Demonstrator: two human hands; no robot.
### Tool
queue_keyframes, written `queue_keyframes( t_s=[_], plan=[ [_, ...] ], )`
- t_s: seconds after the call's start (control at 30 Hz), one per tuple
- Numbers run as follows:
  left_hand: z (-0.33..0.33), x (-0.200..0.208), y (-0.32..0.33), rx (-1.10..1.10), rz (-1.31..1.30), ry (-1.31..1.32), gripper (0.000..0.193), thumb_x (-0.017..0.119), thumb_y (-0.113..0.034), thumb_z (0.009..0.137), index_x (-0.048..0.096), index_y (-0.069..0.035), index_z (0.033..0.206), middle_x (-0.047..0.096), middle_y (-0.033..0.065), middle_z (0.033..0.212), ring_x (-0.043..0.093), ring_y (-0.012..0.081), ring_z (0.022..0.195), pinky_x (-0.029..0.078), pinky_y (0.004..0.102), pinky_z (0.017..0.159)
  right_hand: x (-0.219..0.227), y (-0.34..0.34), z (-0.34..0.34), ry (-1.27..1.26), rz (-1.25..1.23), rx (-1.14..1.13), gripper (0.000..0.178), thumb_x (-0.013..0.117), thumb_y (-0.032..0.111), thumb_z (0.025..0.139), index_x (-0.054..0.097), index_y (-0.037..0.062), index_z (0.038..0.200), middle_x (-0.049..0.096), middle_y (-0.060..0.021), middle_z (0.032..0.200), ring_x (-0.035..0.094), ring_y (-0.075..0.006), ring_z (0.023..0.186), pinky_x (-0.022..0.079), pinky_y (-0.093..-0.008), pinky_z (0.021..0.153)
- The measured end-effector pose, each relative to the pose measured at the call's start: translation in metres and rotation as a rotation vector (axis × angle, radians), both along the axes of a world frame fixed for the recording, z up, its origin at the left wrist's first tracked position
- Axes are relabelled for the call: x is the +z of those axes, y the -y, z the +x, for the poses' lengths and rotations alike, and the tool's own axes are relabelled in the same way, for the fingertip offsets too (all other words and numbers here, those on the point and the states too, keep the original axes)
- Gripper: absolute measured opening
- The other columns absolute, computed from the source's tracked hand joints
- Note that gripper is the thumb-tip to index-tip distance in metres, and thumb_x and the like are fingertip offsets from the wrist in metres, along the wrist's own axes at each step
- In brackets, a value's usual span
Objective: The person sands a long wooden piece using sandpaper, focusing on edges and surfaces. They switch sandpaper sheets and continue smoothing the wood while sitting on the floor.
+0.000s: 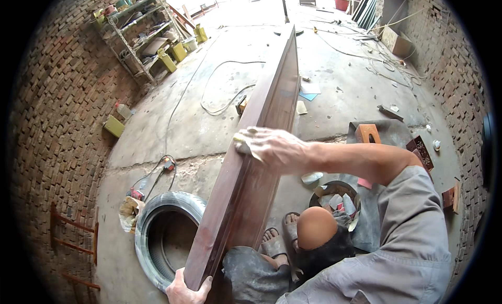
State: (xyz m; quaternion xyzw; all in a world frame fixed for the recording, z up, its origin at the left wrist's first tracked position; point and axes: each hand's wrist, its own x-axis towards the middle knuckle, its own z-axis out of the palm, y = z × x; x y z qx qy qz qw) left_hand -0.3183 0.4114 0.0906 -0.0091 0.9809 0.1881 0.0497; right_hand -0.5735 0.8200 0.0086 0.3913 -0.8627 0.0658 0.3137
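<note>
Long dark-red wooden door panel standing on edge, tilted, running away across the concrete floor. Clamped at the near bottom corner by the left hand, fingers curled around the edge; pressed flat by the right hand higher up. Left of the lower grip, a tyre; right of it, a round basin of scraps.

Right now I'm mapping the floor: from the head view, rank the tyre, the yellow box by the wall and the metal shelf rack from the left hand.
From the left hand:
1. Tyre, just above-left.
2. Yellow box, by the left brick wall.
3. Metal shelf rack, far upper left.
</note>
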Motion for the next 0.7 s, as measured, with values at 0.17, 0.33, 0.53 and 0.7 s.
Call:
queue_keyframes(
  t_s=[0.17,0.33,0.53,0.7],
  plan=[
    [-0.01,-0.016,-0.01,-0.017,0.043,-0.086,0.049,0.09,-0.029,0.073,0.066,-0.001,0.105,0.075,0.0217,0.088,0.074,0.0412,0.084,0.057,0.0466,0.075,0.02,-0.131,-0.086,0.232,0.195,-0.551,0.024,0.046,0.008,0.103,0.062,-0.0063,0.112,0.071,-0.0153,0.092,0.07,-0.0186,0.075,0.063,-0.0306,0.069],
    [-0.009,-0.017,0.006,-0.022,0.007,-0.113,0.049,0.09,-0.028,0.073,0.065,0.0,0.105,0.073,0.0218,0.085,0.073,0.0399,0.081,0.056,0.0455,0.074,-0.007,-0.013,-0.04,-0.271,0.031,-0.108,0.023,0.047,0.01,0.101,0.062,-0.0013,0.113,0.072,-0.0097,0.108,0.069,-0.0153,0.092,0.061,-0.0315,0.085],
    [-0.02,-0.01,0.013,-0.076,0.194,0.151,0.055,0.091,-0.017,0.07,0.061,-0.001,0.113,0.073,0.0194,0.09,0.073,0.0319,0.076,0.058,0.0404,0.074,0.02,-0.02,-0.004,0.085,-0.037,-0.131,0.024,0.049,0.013,0.101,0.062,-0.0013,0.116,0.072,-0.0138,0.107,0.07,-0.0235,0.095,0.059,-0.0352,0.089],
    [0.013,-0.022,0.048,-0.144,0.12,0.2,0.064,0.09,-0.02,0.067,0.06,0.0,0.12,0.071,0.0169,0.094,0.07,0.0303,0.082,0.056,0.043,0.078,0.039,-0.052,-0.049,0.103,-0.056,-0.281,0.027,0.051,0.015,0.101,0.062,-0.0004,0.12,0.072,-0.0162,0.106,0.07,-0.0282,0.096,0.058,-0.0387,0.089]
  ],
)
